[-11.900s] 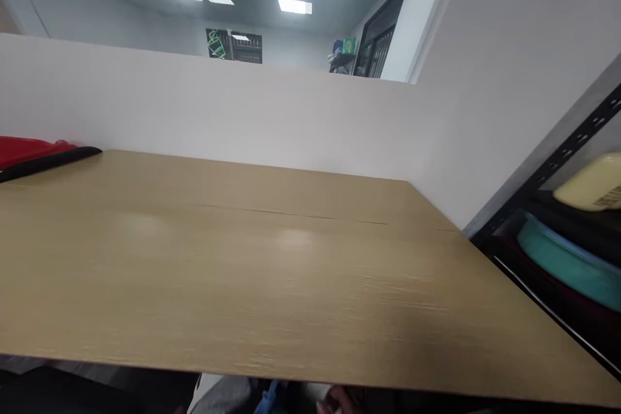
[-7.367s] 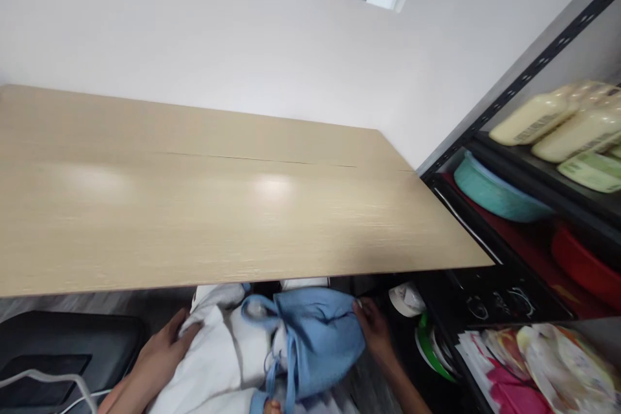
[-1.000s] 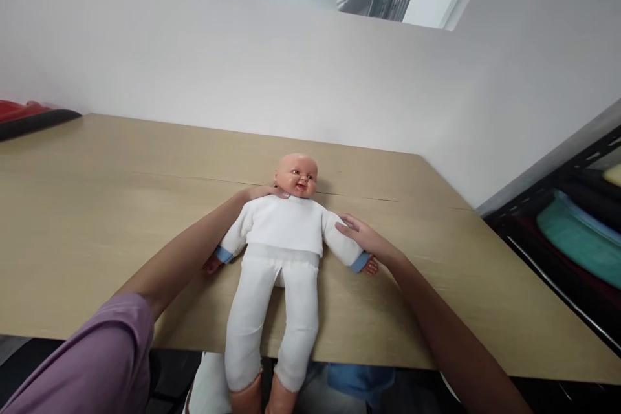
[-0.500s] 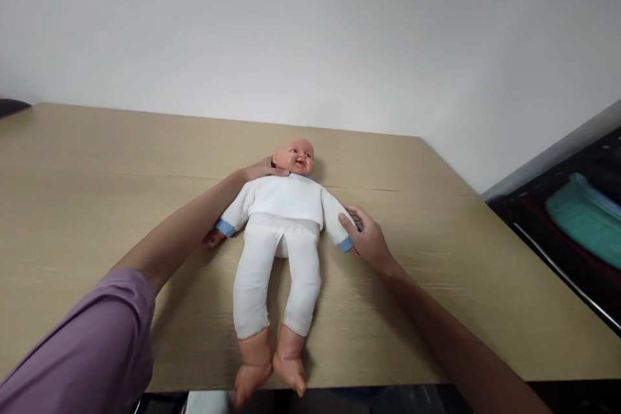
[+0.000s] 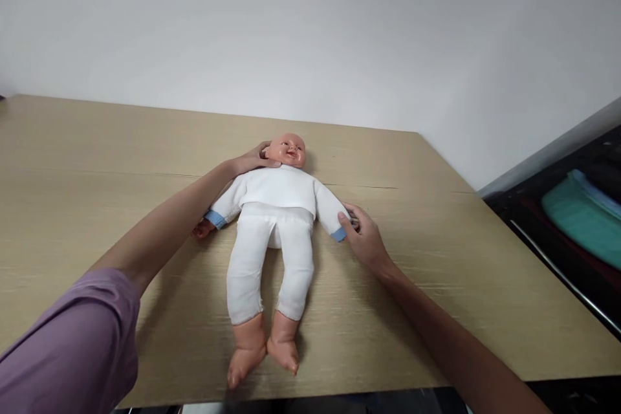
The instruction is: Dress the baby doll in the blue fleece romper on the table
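Note:
A baby doll lies face up on the wooden table, head toward the wall and bare feet toward the near edge. It wears a white top and white trousers, with blue cuffs at the wrists. My left hand is closed around the side of its neck, the thumb across the front of the neck and the fingers partly hidden behind the head. At the doll's arm on the right, my right hand grips the sleeve end by the blue cuff. The doll's hand there is mostly covered by mine.
The wooden table meets a pale wall at the back. To the right of the table, a dark surface holds a folded teal cloth. Dark things show below the near table edge.
The doll has shifted slightly left and away from the near edge; its feet, which overhung the edge, now lie on the tabletop. Both hands keep their hold, the right slightly nearer the cuff.

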`<state>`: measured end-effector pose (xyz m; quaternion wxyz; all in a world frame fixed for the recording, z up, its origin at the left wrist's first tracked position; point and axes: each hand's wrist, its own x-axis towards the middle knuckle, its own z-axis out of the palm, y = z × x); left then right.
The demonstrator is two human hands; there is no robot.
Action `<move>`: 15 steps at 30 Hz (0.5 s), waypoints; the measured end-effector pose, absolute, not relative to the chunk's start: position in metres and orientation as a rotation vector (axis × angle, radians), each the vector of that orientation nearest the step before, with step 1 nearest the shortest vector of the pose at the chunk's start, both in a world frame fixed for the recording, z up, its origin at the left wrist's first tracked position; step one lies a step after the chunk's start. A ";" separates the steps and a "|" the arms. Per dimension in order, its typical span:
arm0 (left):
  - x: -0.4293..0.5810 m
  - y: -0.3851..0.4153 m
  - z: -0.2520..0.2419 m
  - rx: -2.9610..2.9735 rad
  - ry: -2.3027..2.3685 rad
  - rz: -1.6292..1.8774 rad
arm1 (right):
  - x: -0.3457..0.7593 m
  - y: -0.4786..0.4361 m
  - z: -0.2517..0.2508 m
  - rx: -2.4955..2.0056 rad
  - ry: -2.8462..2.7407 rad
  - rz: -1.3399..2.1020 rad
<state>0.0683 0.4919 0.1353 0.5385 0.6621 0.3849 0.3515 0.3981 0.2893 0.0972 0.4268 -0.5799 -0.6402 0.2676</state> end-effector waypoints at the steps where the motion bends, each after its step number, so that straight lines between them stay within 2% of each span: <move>1: 0.067 0.492 0.135 1.564 0.941 0.842 | 0.398 0.289 0.097 -1.449 -1.604 0.663; 9: 0.062 0.478 0.141 1.628 1.003 0.804 | 0.391 0.286 0.105 -1.448 -1.595 0.592; 13: 0.054 0.466 0.143 1.692 1.143 0.749 | 0.380 0.245 0.125 -1.416 -1.554 0.352; 15: 0.049 0.458 0.143 1.720 1.213 0.744 | 0.377 0.216 0.133 -1.351 -1.691 0.431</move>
